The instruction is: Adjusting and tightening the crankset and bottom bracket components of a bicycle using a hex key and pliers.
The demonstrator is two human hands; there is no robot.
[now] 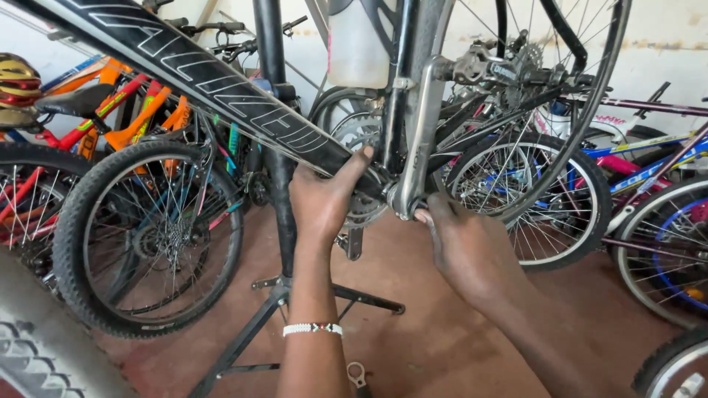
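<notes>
A black bicycle frame (221, 88) hangs on a black repair stand (274, 147). My left hand (324, 199) presses against the lower end of the down tube beside the chainrings (365, 206), thumb up on the frame. My right hand (461, 243) has its fingertips at the base of the silver crank arm (424, 125), where the arm meets the bottom bracket. The crank points upward to a pedal (487, 70). A white beaded bracelet is on my left wrist. Whether my right fingers pinch a small part is hidden.
Several parked bicycles crowd the wall: orange and red ones at left, blue and pink ones at right. A knobby wheel (147, 236) stands left of the stand. A white bottle (358, 44) sits on the frame. A small metal tool (356, 374) lies on the reddish floor.
</notes>
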